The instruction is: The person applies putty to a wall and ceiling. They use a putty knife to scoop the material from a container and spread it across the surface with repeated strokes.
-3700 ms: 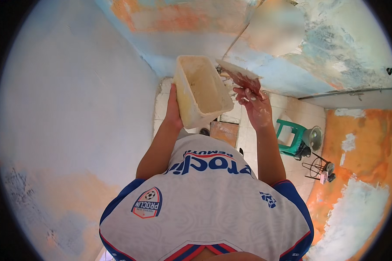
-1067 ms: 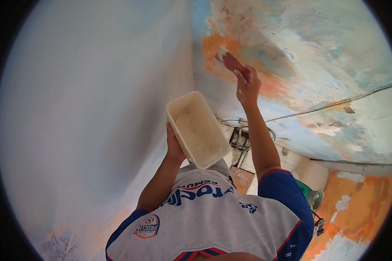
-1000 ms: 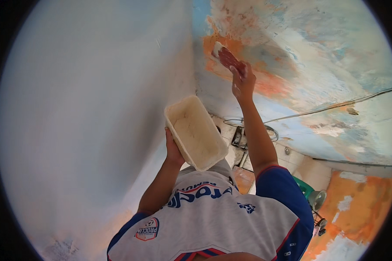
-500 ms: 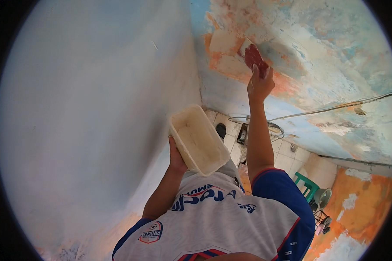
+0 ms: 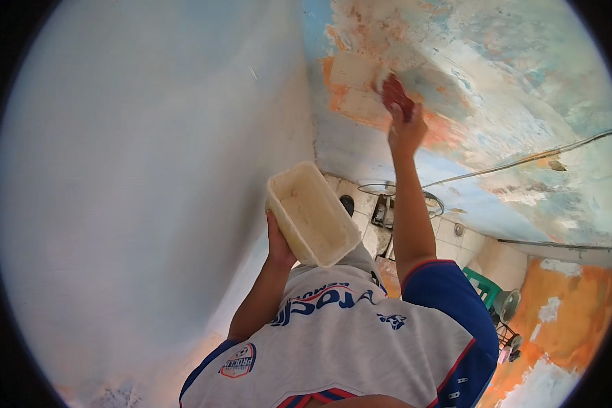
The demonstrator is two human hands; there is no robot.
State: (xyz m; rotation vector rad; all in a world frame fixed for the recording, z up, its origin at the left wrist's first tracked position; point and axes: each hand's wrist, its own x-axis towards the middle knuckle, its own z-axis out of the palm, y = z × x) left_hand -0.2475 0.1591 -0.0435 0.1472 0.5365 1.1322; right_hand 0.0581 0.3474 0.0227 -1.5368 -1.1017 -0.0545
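My left hand (image 5: 277, 241) grips the side of a cream, rectangular plastic tub (image 5: 309, 214), coated inside with pale residue and held before my waist. Raised ahead to the upper right, my right hand (image 5: 406, 132) is closed on a dark red, filler-smeared scraper (image 5: 398, 95). Its pale blade is blurred against the mottled blue, white and orange wall (image 5: 496, 81), and whether it touches cannot be told. Left of the blade, a smooth pale patch of filler (image 5: 353, 75) lies over orange.
A smooth pale wall (image 5: 129, 170) fills my left side, meeting the mottled wall in a corner. A cable (image 5: 489, 163) crosses that wall. On the tiled floor (image 5: 449, 231) are looped wire, dark metal items, my dark shoe (image 5: 347, 204) and, rightward, a green plastic stool (image 5: 486, 285) near an orange wall.
My right hand has risen from beside the tub to the wall, then moved right. A pale patch now covers orange where the scraper was. The tub has dropped lower.
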